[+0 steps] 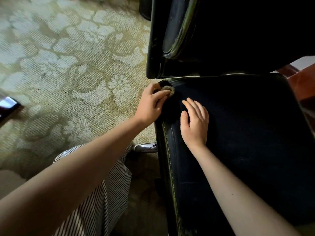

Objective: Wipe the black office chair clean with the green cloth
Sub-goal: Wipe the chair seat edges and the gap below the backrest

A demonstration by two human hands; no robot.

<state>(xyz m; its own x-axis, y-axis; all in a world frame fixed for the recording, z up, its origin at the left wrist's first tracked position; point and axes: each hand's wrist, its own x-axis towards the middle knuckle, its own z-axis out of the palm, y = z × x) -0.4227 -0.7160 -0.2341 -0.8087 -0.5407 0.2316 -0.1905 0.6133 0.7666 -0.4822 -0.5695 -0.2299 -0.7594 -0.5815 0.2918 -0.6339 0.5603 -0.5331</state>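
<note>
We see 2 bare hands at the black office chair (247,133), left hand (151,103) curled around a bunched cloth (168,90) at the seat's rear left corner, right hand (195,123) flat on the seat, fingers straight, holding nothing, patterned carpet (68,65) beside

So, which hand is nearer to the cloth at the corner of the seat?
Left. The left hand grips the cloth at the seat's back corner; the right hand lies flat on the seat, apart from the cloth.
</note>
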